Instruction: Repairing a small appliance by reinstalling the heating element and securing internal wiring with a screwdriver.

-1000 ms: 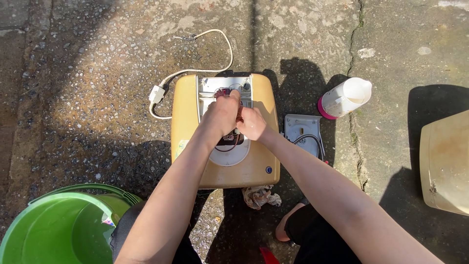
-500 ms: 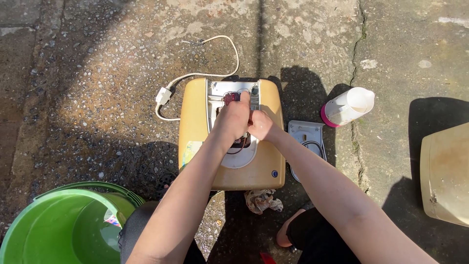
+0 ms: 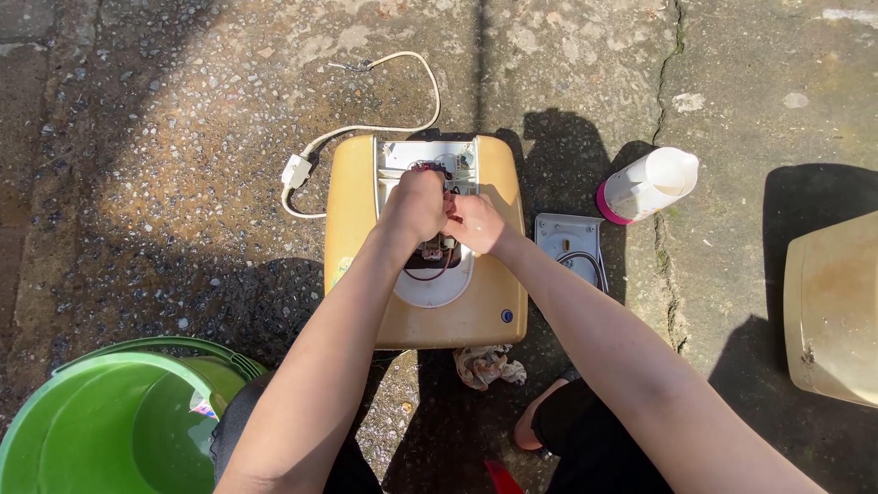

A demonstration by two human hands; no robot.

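Yellow appliance [image 3: 366,229] lies opened; both hands, left [image 3: 416,206] and right [image 3: 476,224], pinch its inner wiring [image 3: 437,252].

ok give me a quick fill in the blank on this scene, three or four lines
1. Both hands, left hand and right hand, work in the open middle of a ____-coloured appliance.
2. The bucket at lower left is ____.
3. The white bottle has a ____ cap.
4. The crumpled rag lies on the ____ ground.

Missing words: yellow; green; pink; concrete

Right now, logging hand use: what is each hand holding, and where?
Both the left hand and right hand grip small parts in the yellow appliance open recess; exactly what cannot be told.
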